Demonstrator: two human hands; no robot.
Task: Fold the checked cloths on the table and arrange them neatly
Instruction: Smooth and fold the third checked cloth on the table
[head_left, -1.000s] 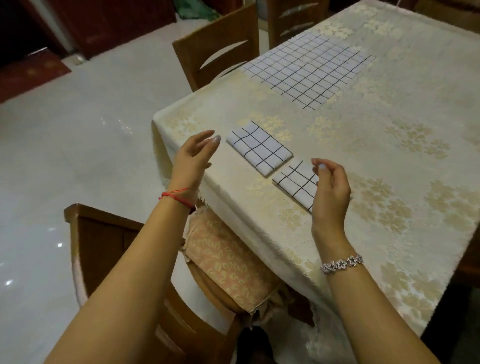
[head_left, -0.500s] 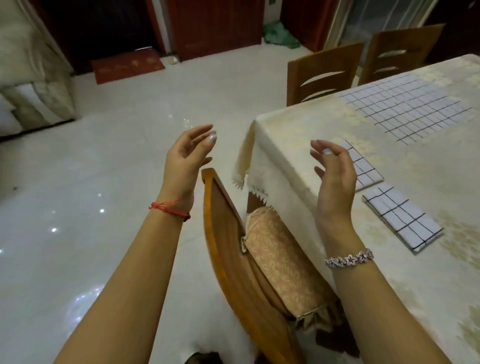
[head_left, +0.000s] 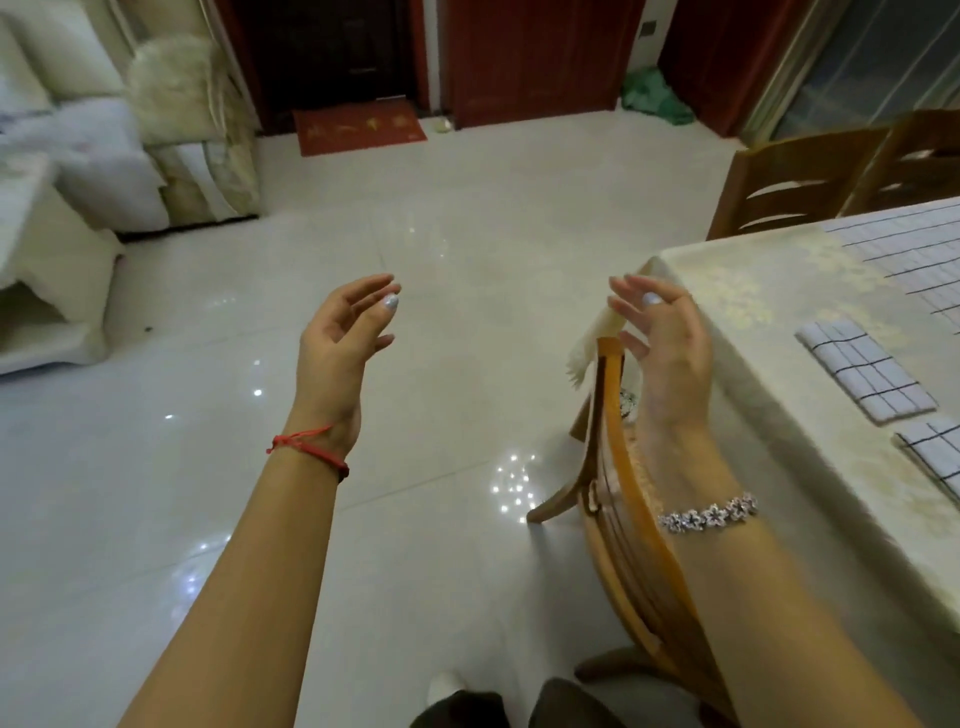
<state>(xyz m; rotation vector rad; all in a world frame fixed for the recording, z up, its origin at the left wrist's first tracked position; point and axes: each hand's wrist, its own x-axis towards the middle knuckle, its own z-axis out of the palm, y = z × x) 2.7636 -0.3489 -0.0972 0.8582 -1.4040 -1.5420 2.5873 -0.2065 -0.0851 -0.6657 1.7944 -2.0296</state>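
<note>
Both hands hung in the air holding nothing. The left hand (head_left: 343, 343) was over the glossy tiled floor (head_left: 441, 208) and the right hand (head_left: 670, 353) above the curved wooden chair (head_left: 618, 467) back. Their fingers (head_left: 371, 288) were loosely spread and gently bent, palms facing each other.

Well to the right of the right fingers, two folded cloths lay on the brocade-covered surface (head_left: 753, 291). These were soft white rectangles with thin black checks. The nearer cloth (head_left: 865, 369) ran its long axis diagonally, down and away from the fingers. The second (head_left: 935, 452) lay just beyond it, cut by the frame's edge. An unfolded cloth (head_left: 904, 249) lay flat farther back.

A second before, the hands had hovered right over the folded pair. Now they were off the surface, in the same pose.
</note>
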